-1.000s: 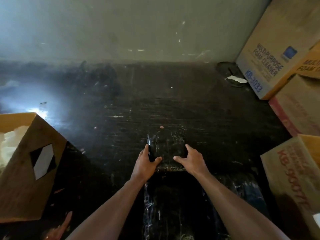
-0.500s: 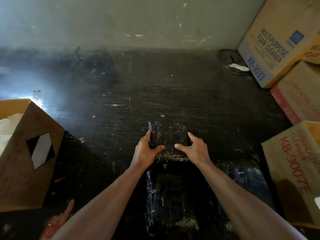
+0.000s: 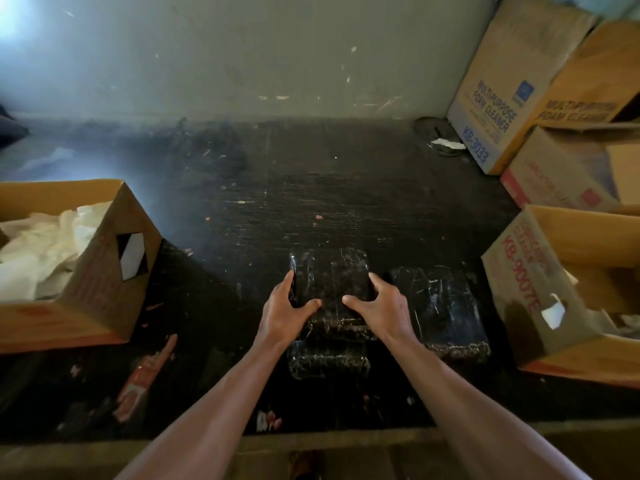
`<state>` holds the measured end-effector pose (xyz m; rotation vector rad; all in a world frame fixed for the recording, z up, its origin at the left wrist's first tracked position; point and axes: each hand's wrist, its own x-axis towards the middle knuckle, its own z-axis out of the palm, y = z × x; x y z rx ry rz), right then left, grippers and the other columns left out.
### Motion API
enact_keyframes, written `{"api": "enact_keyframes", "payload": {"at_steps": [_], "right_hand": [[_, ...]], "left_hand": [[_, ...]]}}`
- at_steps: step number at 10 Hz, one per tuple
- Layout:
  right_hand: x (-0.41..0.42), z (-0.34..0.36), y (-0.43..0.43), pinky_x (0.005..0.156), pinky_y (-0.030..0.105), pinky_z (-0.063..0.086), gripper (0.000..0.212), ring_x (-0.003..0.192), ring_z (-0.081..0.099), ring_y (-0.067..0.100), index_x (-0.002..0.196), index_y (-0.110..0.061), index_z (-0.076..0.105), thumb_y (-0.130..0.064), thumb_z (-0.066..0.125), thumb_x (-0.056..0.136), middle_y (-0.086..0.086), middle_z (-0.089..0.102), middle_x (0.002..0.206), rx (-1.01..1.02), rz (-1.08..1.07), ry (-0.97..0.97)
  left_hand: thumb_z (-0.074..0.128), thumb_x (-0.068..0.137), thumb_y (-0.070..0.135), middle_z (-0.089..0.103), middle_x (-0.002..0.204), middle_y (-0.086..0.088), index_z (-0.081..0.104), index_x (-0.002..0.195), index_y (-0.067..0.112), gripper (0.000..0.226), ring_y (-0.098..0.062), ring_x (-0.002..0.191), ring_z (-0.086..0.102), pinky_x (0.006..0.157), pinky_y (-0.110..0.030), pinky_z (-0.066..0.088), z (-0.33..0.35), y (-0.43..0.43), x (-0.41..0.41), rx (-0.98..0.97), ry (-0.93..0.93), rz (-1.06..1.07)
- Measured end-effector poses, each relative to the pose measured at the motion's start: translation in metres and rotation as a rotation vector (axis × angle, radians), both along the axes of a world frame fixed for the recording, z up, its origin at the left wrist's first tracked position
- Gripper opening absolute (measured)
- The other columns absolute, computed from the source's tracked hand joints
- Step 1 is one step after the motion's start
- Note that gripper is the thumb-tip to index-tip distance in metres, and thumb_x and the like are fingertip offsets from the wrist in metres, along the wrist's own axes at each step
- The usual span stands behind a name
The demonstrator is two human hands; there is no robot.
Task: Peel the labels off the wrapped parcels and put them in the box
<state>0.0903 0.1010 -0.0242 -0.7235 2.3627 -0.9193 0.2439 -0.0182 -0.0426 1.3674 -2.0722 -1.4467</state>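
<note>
An open cardboard box [image 3: 104, 258] holding crumpled white paper [image 3: 41, 251] sits at the far left of the dark table [image 3: 242, 188]. At centre, the left hand [image 3: 282, 315] and right hand [image 3: 382, 311] clasp a black wrapped parcel [image 3: 330, 282] by its near corners, fingers spread along its sides and thumbs on top, atop a lower parcel [image 3: 327, 362]. Just right lies another parcel [image 3: 441, 310], then a second open box [image 3: 540, 289].
</note>
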Motion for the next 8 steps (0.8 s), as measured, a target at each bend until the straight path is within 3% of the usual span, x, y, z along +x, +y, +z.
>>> {"api": "enact_keyframes", "payload": {"at_steps": [4,5,6,7,8], "right_hand": [[0.033,-0.009,0.043,0.111,0.034,0.037,0.088,0.142,0.043,0.022,0.155,-0.015,0.033,-0.050,0.072,0.085,0.007,0.048,0.152,0.019,0.008,0.051],[0.033,-0.009,0.044,0.110,0.034,0.038,0.087,0.140,0.044,0.021,0.155,-0.015,0.032,-0.050,0.071,0.085,0.006,0.048,0.151,0.020,0.016,0.055],[0.037,-0.007,0.051,0.108,0.032,0.041,0.086,0.138,0.046,0.020,0.155,-0.014,0.032,-0.048,0.071,0.086,0.006,0.049,0.150,0.001,0.014,0.056],[0.043,-0.008,0.065,0.109,0.033,0.042,0.084,0.138,0.046,0.018,0.155,-0.016,0.032,-0.046,0.071,0.087,0.004,0.047,0.151,-0.045,-0.002,0.053],[0.062,-0.005,0.099,0.105,0.028,0.045,0.078,0.131,0.050,0.012,0.153,-0.021,0.037,-0.044,0.071,0.087,-0.003,0.050,0.146,-0.114,-0.048,0.020]], "left_hand": [[0.075,0.085,0.035,0.041,0.152,-0.001,0.024,0.156,0.025,0.088,-0.018,0.139,0.039,0.109,-0.035,0.035,-0.002,0.050,0.024,-0.011,0.002,0.014],[0.072,0.089,0.029,0.047,0.143,0.005,0.028,0.154,0.023,0.079,-0.008,0.129,0.042,0.103,-0.028,0.035,0.003,0.055,0.022,-0.033,0.022,0.012],[0.069,0.091,0.023,0.043,0.117,0.019,0.039,0.147,0.022,0.063,0.000,0.116,0.041,0.096,-0.022,0.033,0.011,0.063,0.023,-0.086,0.052,0.020],[0.067,0.092,0.026,0.048,0.126,0.016,0.043,0.144,0.026,0.057,-0.009,0.128,0.046,0.101,-0.027,0.038,0.012,0.071,0.026,-0.082,0.088,0.081],[0.068,0.092,0.032,0.044,0.147,0.012,0.038,0.150,0.029,0.066,-0.009,0.135,0.041,0.113,-0.036,0.036,0.013,0.100,0.039,-0.048,0.162,0.172]]}}
